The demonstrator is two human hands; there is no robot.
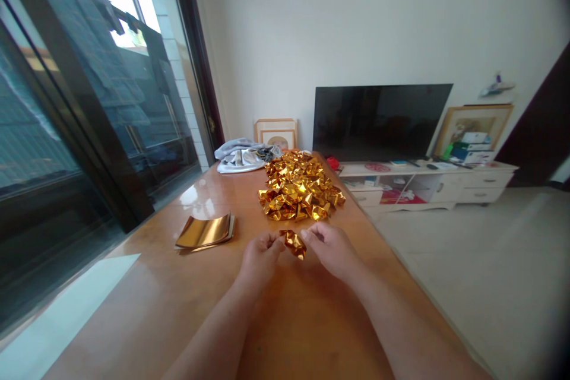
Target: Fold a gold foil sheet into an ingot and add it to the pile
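No text, label, brand or number can be read anywhere in view.

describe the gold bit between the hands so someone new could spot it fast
On the wooden table, a heap of folded gold foil pieces sits with a stack of gold sheets to its left. Just in front of it, one folded piece is pinched between the left hand and right hand, apart from the others.

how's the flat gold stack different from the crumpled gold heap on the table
The stack of gold foil sheets lies flat and smooth, while the heap of folded gold foil pieces is crinkled and angular. The stack is one squared-off pile; the heap is loose and spreads wider and higher. Both have the same shiny metallic gold finish.
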